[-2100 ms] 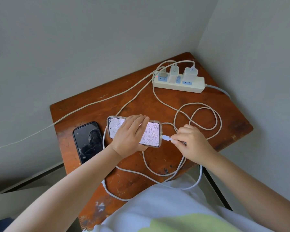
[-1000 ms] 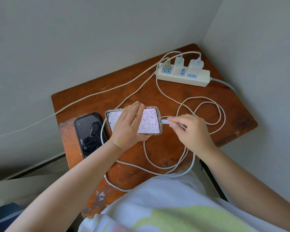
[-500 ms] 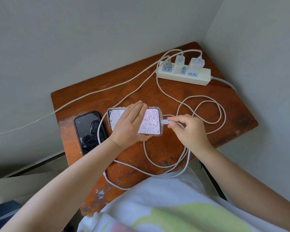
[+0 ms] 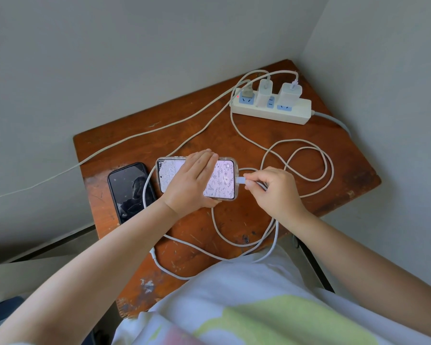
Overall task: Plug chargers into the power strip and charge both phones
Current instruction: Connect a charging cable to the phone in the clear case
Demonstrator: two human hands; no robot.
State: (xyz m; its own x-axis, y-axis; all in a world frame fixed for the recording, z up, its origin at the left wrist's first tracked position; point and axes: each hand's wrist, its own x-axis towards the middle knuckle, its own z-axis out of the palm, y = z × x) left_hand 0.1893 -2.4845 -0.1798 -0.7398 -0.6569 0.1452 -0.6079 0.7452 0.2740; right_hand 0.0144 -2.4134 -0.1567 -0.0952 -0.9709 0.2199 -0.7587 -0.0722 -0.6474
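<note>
At the right end of the lit phone (image 4: 224,180), the plug (image 4: 241,180) now meets its edge, having closed in; the right hand (image 4: 276,192) pinches it, and the left hand (image 4: 187,183) presses flat on top. Left of that phone, the dark phone (image 4: 130,190) likely comes next.

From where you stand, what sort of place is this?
Probably a corner of a bedroom or dorm room: a small worn wooden table set against two plain walls, with a power strip, a lit phone and a dark phone.
</note>
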